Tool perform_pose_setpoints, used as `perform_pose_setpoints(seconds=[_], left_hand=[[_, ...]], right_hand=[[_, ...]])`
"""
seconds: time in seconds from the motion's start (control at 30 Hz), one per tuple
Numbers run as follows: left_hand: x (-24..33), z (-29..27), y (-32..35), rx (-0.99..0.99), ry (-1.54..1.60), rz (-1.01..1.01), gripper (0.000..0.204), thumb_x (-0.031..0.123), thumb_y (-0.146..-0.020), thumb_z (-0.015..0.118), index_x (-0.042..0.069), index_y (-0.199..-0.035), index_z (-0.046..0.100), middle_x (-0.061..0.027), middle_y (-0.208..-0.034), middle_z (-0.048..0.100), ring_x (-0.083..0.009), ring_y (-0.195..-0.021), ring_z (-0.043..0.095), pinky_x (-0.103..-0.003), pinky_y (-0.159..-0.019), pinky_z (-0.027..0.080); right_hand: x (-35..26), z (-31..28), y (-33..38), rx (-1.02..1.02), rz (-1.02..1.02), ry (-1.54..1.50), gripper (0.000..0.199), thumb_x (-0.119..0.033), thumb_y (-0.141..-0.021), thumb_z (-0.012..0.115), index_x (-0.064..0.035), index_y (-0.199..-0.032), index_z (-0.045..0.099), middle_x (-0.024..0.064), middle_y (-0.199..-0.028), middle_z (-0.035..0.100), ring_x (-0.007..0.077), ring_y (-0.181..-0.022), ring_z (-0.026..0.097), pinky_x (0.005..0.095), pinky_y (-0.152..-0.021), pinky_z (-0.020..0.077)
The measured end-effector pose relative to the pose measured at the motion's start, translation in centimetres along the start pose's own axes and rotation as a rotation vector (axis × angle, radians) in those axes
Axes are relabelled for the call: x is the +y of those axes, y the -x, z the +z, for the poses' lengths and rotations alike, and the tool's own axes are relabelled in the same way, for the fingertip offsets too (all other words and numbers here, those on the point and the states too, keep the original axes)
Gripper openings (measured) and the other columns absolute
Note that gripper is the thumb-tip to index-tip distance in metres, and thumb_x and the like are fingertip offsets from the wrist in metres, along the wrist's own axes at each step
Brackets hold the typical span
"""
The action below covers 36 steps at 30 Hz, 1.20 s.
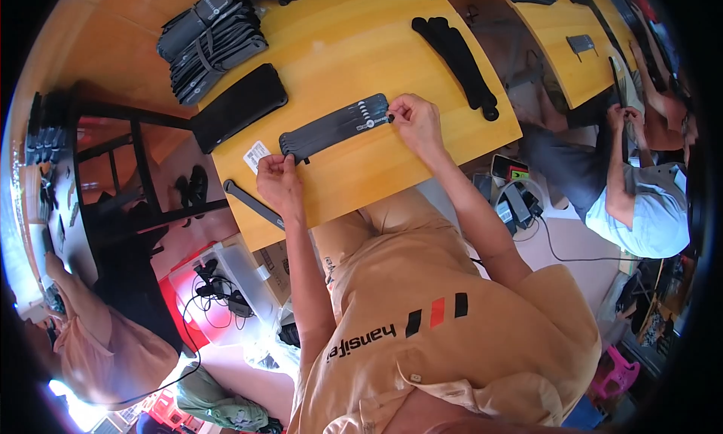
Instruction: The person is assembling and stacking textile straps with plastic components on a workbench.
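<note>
Both hands pinch the strap stack (335, 127) by its ends — left hand (277, 179), right hand (413, 121). Uneven pull could fan the straps — the label (257, 155) beside the left grip might shift.

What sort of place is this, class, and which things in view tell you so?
Probably a small assembly workshop: both hands hold a fanned stack of black strips on a yellow workbench, more bundled strips lie nearby, and another person works alongside.

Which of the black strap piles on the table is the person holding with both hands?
The fanned strap stack in the middle, pinched at each end by the left hand and right hand.
</note>
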<state>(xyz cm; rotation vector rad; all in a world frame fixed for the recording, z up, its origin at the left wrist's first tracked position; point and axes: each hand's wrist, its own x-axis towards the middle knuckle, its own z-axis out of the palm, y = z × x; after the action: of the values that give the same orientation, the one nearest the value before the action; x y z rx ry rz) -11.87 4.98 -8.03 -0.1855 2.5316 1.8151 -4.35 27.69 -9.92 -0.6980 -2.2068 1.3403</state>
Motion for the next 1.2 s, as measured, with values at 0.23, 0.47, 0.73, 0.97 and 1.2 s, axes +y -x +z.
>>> perform_pose_setpoints(seconds=[0.23, 0.47, 0.73, 0.97, 1.2], left_hand=[[-1.0, -0.1, -0.4, 0.028, -0.017, 0.088, 0.012, 0.002, -0.077, 0.066, 0.001, -0.076, 0.054, -0.0029, -0.058, 0.053, -0.0081, -0.044, 0.046, -0.023, -0.037, 0.036], [-0.5, -1.4, -0.8, -0.007, 0.038, -0.038, 0.009, 0.003, -0.077, 0.066, -0.002, -0.077, 0.058, -0.0059, -0.062, 0.058, -0.0123, -0.047, 0.055, -0.024, -0.044, 0.043], [2.1, -1.0, 1.8, -0.109, -0.477, 0.518, 0.039, 0.021, -0.084, 0.057, -0.004, -0.114, 0.052, -0.0191, -0.115, 0.055, -0.0308, -0.103, 0.055, -0.041, -0.086, 0.044], [-0.3, 2.3, 2.1, -0.314, -0.976, 0.829, 0.075, 0.052, -0.086, 0.044, -0.001, -0.137, 0.027, -0.0141, -0.145, 0.023, -0.0270, -0.134, 0.022, -0.048, -0.107, 0.017], [-0.6, 2.0, 1.6, -0.377, -0.925, 0.833, 0.076, 0.051, -0.087, 0.043, -0.002, -0.138, 0.023, -0.0155, -0.146, 0.020, -0.0278, -0.135, 0.019, -0.048, -0.107, 0.016]], right_hand=[[-0.3, -0.1, 0.0, 0.014, -0.007, 0.027, 0.006, 0.002, -0.067, 0.060, -0.0017, -0.071, 0.061, 0.0099, -0.066, 0.061, 0.0215, -0.059, 0.060, 0.0318, -0.056, 0.0471], [-0.5, -0.3, -0.2, -0.030, 0.005, 0.085, 0.007, 0.002, -0.068, 0.059, -0.0019, -0.073, 0.061, 0.0103, -0.067, 0.062, 0.0236, -0.062, 0.061, 0.0328, -0.060, 0.0483], [-2.9, -1.5, 2.2, -0.001, -0.325, 0.298, 0.025, -0.004, -0.073, 0.062, 0.0001, -0.097, 0.060, 0.0164, -0.101, 0.060, 0.0267, -0.092, 0.059, 0.0362, -0.078, 0.0460], [-2.0, 1.8, 3.8, -0.314, -0.569, 0.667, 0.067, -0.034, -0.084, 0.055, -0.0013, -0.136, 0.028, 0.0135, -0.144, 0.024, 0.0248, -0.134, 0.021, 0.0469, -0.108, 0.0160], [-2.0, 1.8, 3.8, -0.345, -0.540, 0.702, 0.067, -0.037, -0.086, 0.051, -0.0033, -0.138, 0.026, 0.0118, -0.145, 0.022, 0.0228, -0.135, 0.019, 0.0461, -0.109, 0.0133]])
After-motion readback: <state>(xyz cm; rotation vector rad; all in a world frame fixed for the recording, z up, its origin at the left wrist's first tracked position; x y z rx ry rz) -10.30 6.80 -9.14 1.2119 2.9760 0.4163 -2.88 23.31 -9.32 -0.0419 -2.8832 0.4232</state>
